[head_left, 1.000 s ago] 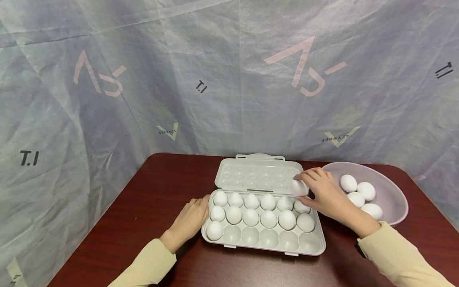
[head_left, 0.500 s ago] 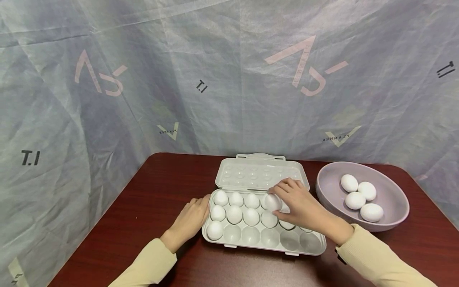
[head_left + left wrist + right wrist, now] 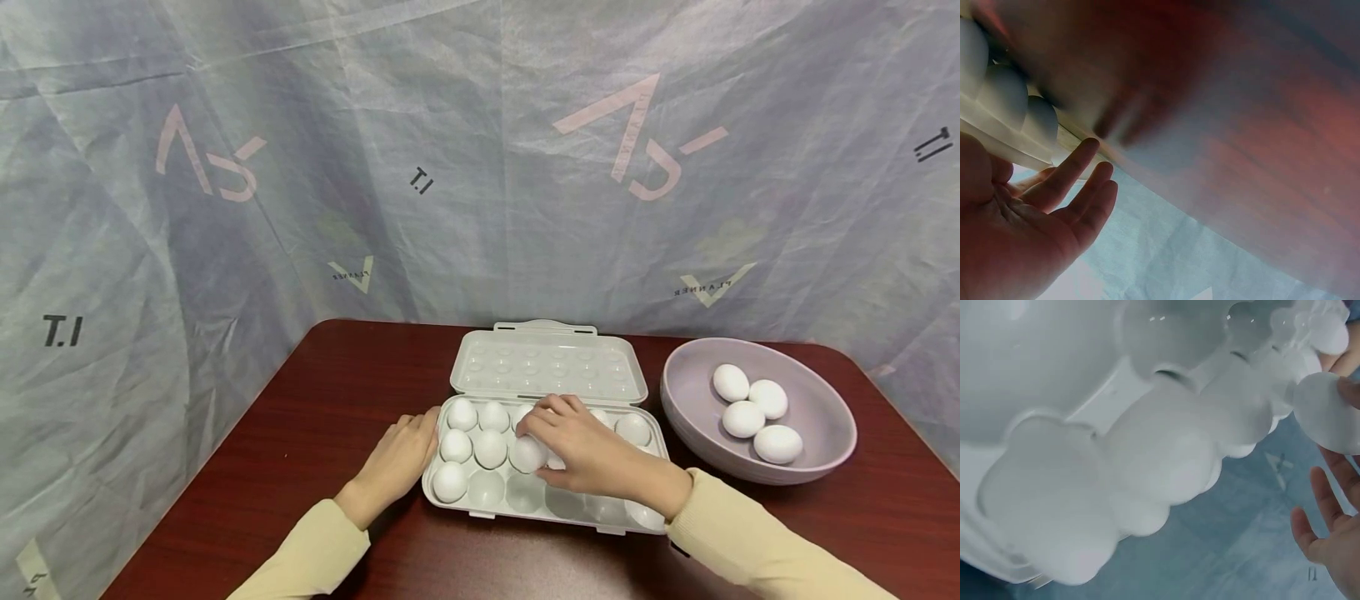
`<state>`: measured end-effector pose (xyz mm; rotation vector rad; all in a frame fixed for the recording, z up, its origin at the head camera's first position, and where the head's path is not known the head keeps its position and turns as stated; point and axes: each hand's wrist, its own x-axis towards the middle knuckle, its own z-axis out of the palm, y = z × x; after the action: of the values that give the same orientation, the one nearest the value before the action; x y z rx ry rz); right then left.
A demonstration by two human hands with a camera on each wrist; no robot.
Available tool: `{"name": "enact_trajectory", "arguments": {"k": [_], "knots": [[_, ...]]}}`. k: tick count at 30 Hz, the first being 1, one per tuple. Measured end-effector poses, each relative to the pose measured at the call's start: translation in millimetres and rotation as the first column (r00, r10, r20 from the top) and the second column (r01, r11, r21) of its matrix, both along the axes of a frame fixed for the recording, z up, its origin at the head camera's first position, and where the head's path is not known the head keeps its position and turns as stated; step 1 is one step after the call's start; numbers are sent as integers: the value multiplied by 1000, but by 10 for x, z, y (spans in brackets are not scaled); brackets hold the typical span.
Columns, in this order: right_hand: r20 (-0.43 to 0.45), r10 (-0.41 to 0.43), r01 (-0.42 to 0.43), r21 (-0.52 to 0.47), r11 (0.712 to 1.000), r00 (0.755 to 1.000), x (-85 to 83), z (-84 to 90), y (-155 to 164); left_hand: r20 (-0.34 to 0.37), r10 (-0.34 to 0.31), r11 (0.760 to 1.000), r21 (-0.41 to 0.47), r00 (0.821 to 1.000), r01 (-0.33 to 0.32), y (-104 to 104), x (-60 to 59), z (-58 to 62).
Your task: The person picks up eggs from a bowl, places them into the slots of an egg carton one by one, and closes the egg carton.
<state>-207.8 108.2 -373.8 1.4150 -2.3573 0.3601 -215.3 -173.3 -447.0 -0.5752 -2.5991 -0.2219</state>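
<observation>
My right hand (image 3: pixel 596 457) pinches a white egg (image 3: pixel 529 454) between thumb and fingers over the middle of the egg tray (image 3: pixel 517 518). In the right wrist view, the held egg (image 3: pixel 1324 414) looks lifted off the tray. White eggs fill the wells I can see in the back and middle rows; my right hand hides some. The front row has one egg (image 3: pixel 450 482) at its left end and bare wells beside it. At the tray's left edge rests my left hand (image 3: pixel 396 457), its fingers extended in the left wrist view.
The tray's clear lid (image 3: pixel 547 367) lies folded back behind it. To the right stands a mauve bowl (image 3: pixel 690 429) with several eggs (image 3: pixel 768 400) in it. Both sit on a dark red table (image 3: pixel 360 367), and a grey printed cloth (image 3: pixel 487 225) hangs behind.
My right hand has carried the egg leftward and toward me, from near the tray's back right corner to above its middle. The left hand stays in place.
</observation>
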Motion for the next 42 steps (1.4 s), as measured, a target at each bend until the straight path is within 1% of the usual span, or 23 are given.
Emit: {"name": "enact_trajectory", "arguments": {"k": [7,14,19,28,34,42], "knots": [[9,36,-37,71,997,999,37,-27,-152,-7,-4,1000,-3,1000,4,-3,5,-4],[21,92,-94,105,990,996,38,-71,-267,-13,-8,1000,-6,1000,8,-3,0,-9],[21,114,-116,140,983,993,27,-87,-349,-10,-5,1000,-11,1000,5,-5,-2,-11],[-5,109,-104,235,966,994,-5,-139,-451,-2,-1,1000,-10,1000,1,-5,-13,-16],[-51,125,-108,261,959,991,-31,-177,-492,-1,-7,1000,-5,1000,7,-3,-10,-10],[-48,128,-107,303,947,991,-26,-182,-546,10,3,1000,-13,1000,-3,0,0,-9]]}}
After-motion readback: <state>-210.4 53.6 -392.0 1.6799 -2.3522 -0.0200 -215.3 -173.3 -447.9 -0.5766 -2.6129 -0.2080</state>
